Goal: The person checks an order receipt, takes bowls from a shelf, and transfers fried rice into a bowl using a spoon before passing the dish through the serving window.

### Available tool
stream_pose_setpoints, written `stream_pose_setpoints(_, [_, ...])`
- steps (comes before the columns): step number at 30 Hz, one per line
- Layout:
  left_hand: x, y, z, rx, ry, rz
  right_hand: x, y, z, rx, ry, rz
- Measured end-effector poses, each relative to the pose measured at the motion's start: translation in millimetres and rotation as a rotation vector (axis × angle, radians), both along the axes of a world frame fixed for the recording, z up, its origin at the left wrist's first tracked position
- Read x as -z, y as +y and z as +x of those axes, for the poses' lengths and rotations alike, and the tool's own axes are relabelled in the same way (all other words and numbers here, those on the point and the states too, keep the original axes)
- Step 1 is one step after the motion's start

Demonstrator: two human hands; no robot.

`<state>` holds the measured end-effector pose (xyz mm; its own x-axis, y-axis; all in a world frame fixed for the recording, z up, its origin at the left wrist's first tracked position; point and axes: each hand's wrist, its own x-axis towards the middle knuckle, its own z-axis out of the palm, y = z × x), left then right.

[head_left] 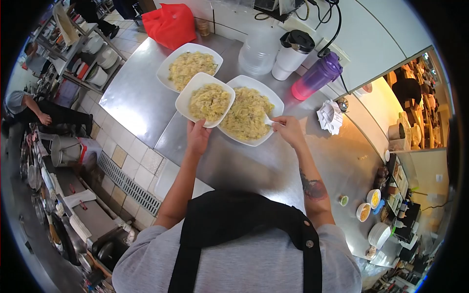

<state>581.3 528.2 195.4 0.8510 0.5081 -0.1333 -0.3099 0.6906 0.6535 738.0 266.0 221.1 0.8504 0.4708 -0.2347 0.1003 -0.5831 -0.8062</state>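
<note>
My left hand (198, 138) grips the small bowl (181, 103) by its near edge, thumb at the rim; the fingers beneath are mostly hidden. My right hand (287, 131) is closed round the spoon (269, 121), its head at the food (244, 115) in the big bowl (280, 101). The small bowl overlaps the edges of the big bowl and the far bowl (163, 74); I can't tell whether it touches either.

The small bowl looks stiff and smooth, probably breakable, and with its filling I'd expect some weight pulling away from my one-sided hold. A thumb on the rim with fingers spread well under the base seems the surest grip; grease could make it slip. The food looks soft and clumped. The spoon seems light, best held by its handle.

The surface (134, 100) is shiny metal, likely slick. Along its back stand a red bag (170, 25), a clear jug (258, 52), a white cup (292, 57) and a purple bottle (316, 77), with crumpled paper (330, 117) nearer my right arm. Leftward, a drain grate (129, 183) crosses the tiled floor (131, 134), and a person (31, 110) is beyond it, near a shelf rack (96, 80).
</note>
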Motion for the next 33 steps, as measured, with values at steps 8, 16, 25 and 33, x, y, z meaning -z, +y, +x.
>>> stream_pose_setpoints(8, [-17,-10,-1,-0.054,0.1,0.141,-46,-6,-8,0.081,0.233,0.17])
stream_pose_setpoints(16, [-16,-49,9,0.014,0.17,0.148,-67,34,-36,0.097,-0.349,0.145])
stream_pose_setpoints(25, [-22,-83,27,0.054,0.094,0.015,-50,65,-104,0.078,-0.772,-0.012])
stream_pose_setpoints(33, [-22,-73,21,0.05,0.148,0.049,-70,53,-95,-0.003,-0.672,0.082])
